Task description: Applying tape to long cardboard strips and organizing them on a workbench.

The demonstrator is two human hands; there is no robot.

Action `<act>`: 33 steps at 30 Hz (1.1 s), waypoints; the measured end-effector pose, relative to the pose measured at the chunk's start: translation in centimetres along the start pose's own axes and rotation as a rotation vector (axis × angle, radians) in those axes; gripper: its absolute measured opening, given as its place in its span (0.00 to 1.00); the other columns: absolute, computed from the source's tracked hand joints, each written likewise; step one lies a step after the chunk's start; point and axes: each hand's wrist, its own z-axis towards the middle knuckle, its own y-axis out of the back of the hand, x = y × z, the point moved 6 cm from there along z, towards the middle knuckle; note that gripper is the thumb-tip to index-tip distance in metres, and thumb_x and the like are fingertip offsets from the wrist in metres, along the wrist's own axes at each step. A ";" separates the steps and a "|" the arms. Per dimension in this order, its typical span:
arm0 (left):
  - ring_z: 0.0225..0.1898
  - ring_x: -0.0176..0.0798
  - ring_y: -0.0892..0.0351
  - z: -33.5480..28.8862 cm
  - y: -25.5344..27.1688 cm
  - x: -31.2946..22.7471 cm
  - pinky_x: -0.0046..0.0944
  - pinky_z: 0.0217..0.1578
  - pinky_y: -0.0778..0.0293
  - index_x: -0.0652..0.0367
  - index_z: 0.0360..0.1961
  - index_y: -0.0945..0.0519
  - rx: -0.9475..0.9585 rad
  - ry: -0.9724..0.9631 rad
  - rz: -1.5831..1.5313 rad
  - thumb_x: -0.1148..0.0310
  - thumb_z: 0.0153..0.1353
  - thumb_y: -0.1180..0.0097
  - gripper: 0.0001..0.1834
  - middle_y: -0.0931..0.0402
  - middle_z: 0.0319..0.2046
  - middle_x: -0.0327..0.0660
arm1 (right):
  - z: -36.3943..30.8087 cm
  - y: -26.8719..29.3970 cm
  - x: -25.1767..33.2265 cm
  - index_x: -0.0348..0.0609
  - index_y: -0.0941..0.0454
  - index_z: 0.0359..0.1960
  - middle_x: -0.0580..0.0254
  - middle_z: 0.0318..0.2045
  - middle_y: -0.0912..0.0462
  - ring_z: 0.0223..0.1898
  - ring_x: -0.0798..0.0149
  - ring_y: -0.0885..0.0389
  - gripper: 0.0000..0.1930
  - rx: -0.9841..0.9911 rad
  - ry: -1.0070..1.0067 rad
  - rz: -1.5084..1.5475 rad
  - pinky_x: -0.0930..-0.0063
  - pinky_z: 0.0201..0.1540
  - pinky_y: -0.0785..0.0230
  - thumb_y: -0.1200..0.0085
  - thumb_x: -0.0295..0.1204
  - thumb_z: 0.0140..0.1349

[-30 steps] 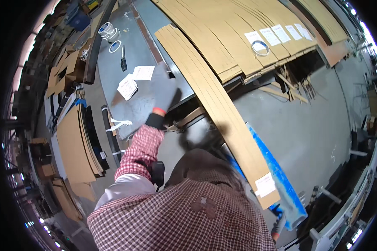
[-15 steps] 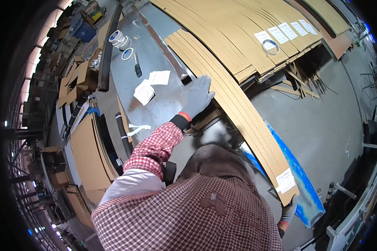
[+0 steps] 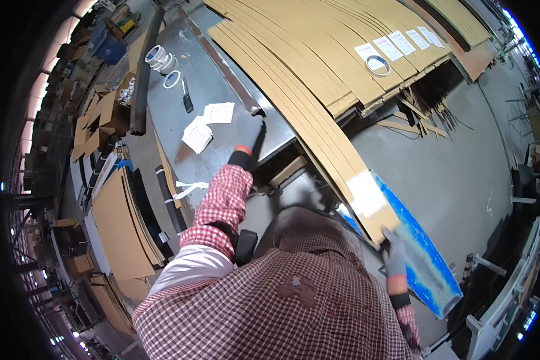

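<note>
A long stack of narrow cardboard strips slants from the table down toward me, with a white printed label near its close end. My right hand, in a grey glove with an orange cuff, grips that end, fingers curled on its edge. My left hand is over the metal table, beside the end of a brown steel bar. Its grey glove blends into the tabletop, so its fingers cannot be made out. Paper labels lie left of it.
Wide cardboard sheets with labels and a tape roll are piled at the far right. Tape rolls and a black-handled knife rest on the table. A blue panel lies right of my right hand. Flat cardboard leans at left.
The strip stack has slid away from me along the table, its labelled end moving up and left with my right hand. My left hand has left the stack's side and moved left.
</note>
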 end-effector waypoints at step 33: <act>0.59 0.52 0.32 -3.7 -6.9 -11.6 0.53 0.59 0.37 0.55 0.56 0.25 -0.107 -0.796 0.471 0.57 0.61 0.47 0.23 0.29 0.57 0.46 | 13.9 -22.2 4.6 0.31 0.22 0.48 0.51 0.40 0.17 0.45 0.55 0.19 0.19 0.142 0.526 -0.810 0.65 0.50 0.28 0.38 0.31 0.58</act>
